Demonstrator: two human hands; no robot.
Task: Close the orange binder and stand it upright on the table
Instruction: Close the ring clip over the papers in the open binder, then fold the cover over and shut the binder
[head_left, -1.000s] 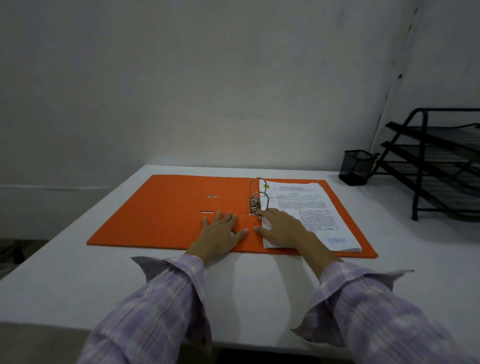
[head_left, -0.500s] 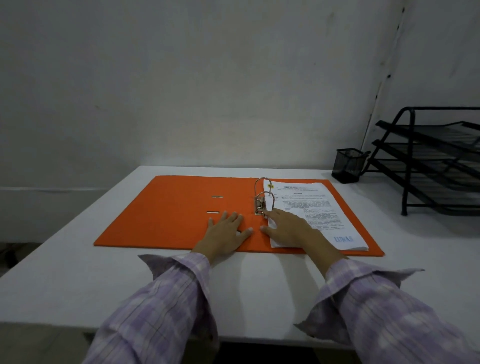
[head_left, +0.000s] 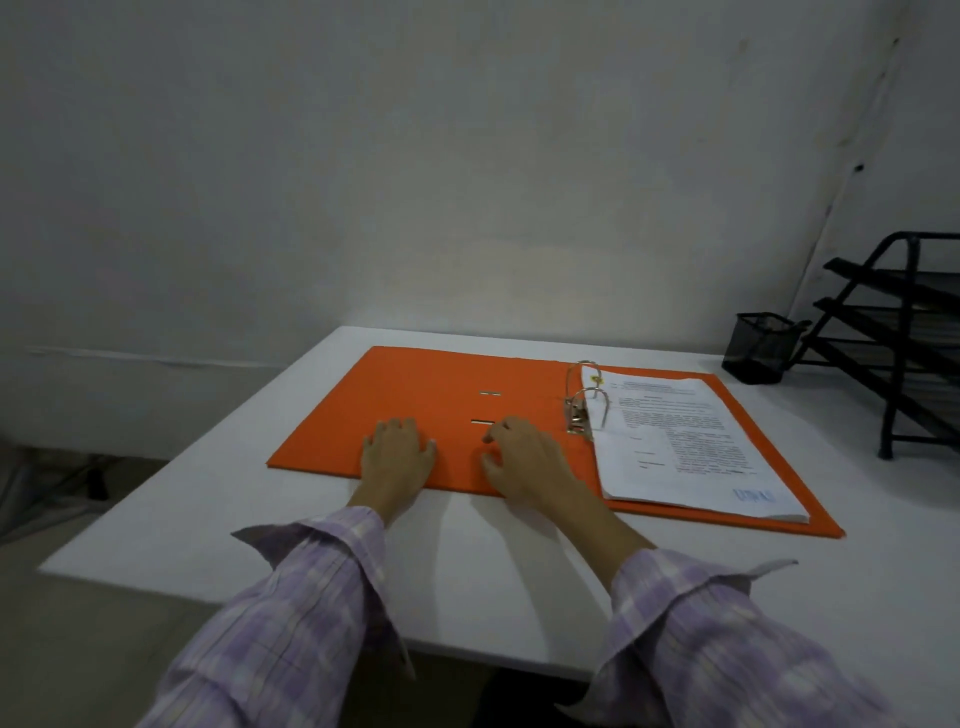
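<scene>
On the white table (head_left: 467, 571) the orange binder (head_left: 415, 395) lies open and flat, long side left to right, papers (head_left: 685, 447) on its right half. Left hand (head_left: 397, 457) rests flat on its left cover, right hand (head_left: 524, 460) loosely curled beside it, both empty.

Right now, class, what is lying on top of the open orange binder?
On the orange binder lie a stack of printed papers held on its metal rings, plus the left hand and right hand. The pages beneath the top sheet are hidden.
</scene>
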